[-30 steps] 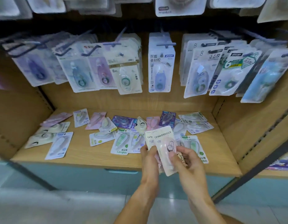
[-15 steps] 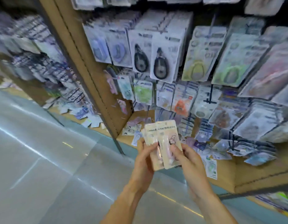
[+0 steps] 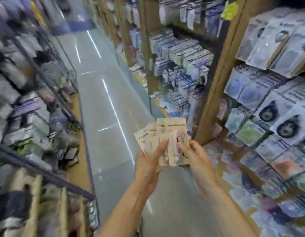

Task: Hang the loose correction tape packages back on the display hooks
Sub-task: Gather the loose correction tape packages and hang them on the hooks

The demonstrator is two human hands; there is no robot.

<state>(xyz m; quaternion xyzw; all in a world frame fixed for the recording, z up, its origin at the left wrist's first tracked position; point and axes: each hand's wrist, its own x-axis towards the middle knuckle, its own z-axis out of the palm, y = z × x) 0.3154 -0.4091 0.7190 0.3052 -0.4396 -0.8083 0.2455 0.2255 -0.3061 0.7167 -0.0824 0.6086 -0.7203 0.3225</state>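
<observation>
I hold a fanned stack of several cream-coloured correction tape packages (image 3: 167,139) in front of me, over the aisle floor. My left hand (image 3: 148,161) grips the stack from below, thumb on its face. My right hand (image 3: 194,156) pinches the front package at its right edge. Hanging correction tape packages (image 3: 275,103) fill the display hooks on the right; the view is blurred and single hooks do not show. More loose packages (image 3: 233,168) lie on the wooden bottom shelf at the right.
A grey-green aisle floor (image 3: 103,103) runs away ahead. Wooden shelf uprights (image 3: 215,86) stand just right of my hands. Blurred racks of stationery (image 3: 25,106) line the left side, with dark metal bars at the lower left.
My view has swung left, from the bottom shelf to along the aisle. The hands kept the stack and fanned it out wider; the display now lies to my right.
</observation>
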